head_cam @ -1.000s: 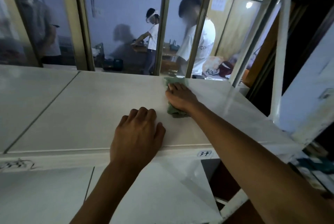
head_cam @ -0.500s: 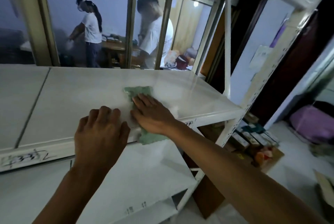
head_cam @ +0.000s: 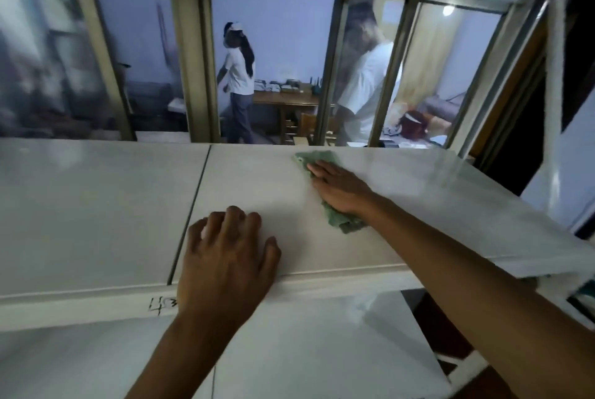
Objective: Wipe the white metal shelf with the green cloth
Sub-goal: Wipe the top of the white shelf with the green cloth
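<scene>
The white metal shelf spans the view at chest height, split by a dark seam left of centre. A crumpled green cloth lies on the right panel, near the shelf's back edge. My right hand presses flat on the cloth, fingers stretched toward the back; green shows beyond the fingertips and under the wrist. My left hand rests palm down on the shelf's front edge, fingers spread, holding nothing.
A lower white shelf sits beneath. White uprights stand at the right end. Behind the shelf, a framed window shows two people in white shirts near a wooden table. Handwritten marks are on the front lip.
My right hand has pushed the cloth from the front edge toward the back of the shelf. The view has swung left. My left hand stays on the front edge.
</scene>
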